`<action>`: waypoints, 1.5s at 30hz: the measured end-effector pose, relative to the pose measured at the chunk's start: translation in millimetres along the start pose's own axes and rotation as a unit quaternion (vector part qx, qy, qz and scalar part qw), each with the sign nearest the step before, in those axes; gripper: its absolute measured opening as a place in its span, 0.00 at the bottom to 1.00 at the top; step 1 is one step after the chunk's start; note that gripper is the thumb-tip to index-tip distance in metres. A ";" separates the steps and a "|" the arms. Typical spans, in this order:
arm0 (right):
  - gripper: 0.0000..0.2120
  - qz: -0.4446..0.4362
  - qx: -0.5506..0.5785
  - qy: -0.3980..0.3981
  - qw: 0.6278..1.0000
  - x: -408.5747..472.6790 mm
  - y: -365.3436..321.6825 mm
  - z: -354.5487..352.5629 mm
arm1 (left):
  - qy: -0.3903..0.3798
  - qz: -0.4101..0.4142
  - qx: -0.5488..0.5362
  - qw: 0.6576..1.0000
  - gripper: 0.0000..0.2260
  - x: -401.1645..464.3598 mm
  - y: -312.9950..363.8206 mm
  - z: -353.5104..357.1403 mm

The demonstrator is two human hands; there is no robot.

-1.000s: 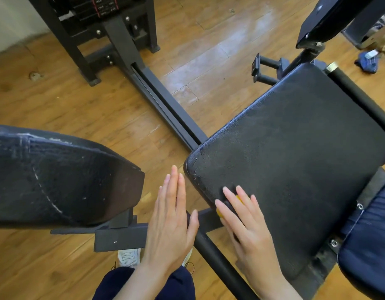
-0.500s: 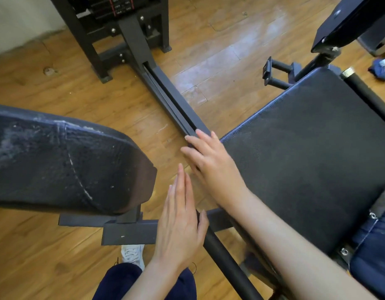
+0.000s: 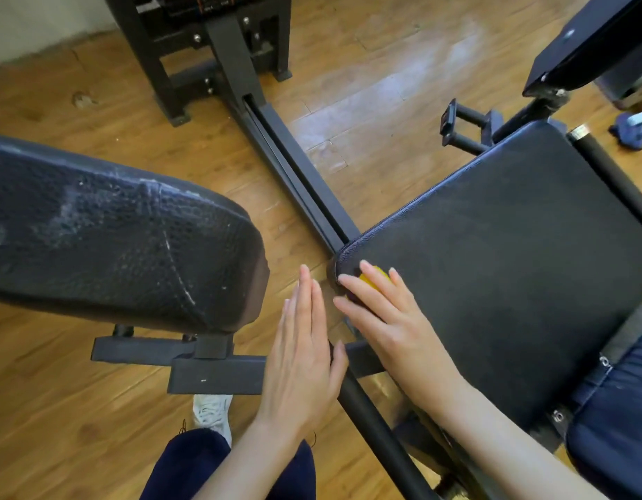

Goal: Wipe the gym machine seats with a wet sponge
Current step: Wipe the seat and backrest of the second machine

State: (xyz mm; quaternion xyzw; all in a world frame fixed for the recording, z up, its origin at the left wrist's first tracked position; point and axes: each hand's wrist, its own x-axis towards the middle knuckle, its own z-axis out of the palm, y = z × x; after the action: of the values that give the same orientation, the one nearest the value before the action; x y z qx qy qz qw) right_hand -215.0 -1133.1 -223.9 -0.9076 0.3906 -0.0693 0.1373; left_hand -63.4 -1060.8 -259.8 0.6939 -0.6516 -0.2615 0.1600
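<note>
Wooden plank flooring (image 3: 366, 102) runs under a black gym machine, whose weight-stack frame (image 3: 211, 48) stands at the top and sends a steel rail (image 3: 294, 182) down toward the seats. On the right lies a black padded seat (image 3: 511, 265). The right hand (image 3: 391, 319) presses flat on its near-left corner, fingers (image 3: 355, 286) spread and nearly straight over a yellow sponge (image 3: 375, 277) that peeks out between them, touching the seat. The left hand (image 3: 305, 359) hovers just beside it with fingers straight and together, holding nothing. To the left sits a worn black pad (image 3: 114, 247) with whitish scuffs. A white sneaker (image 3: 211, 413) shows below, and a blue cloth (image 3: 630, 129) lies on the floor at far right.
</note>
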 end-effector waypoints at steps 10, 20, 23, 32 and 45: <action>0.12 0.019 -0.042 0.014 0.999 -38.1 -16.4 2.7 | 0.007 -0.008 -0.016 1.000 0.38 -14.0 6.0 -14.5; 0.30 0.184 -0.008 -0.070 0.980 -85.5 -39.9 -31.1 | -0.039 0.045 0.083 0.995 0.33 -28.0 28.6 -58.9; 0.26 0.224 -0.008 -0.042 0.974 -86.8 -45.3 -47.3 | -0.032 0.091 0.131 0.987 0.32 -23.3 45.5 -72.1; 0.23 0.299 -0.052 0.034 0.952 -101.7 -69.5 -108.3 | -0.030 0.201 0.144 0.969 0.27 -18.7 103.0 -111.1; 0.21 0.463 -0.068 0.148 0.871 -148.1 -121.7 -179.6 | -0.078 0.351 0.146 0.922 0.24 -22.8 152.6 -149.4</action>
State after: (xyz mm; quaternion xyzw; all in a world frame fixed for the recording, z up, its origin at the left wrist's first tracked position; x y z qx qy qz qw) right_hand -274.4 -980.3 -18.7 -0.6088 0.7857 -0.1044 0.0324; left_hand -103.6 -1071.2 -49.1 0.4142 -0.8946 -0.1436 0.0869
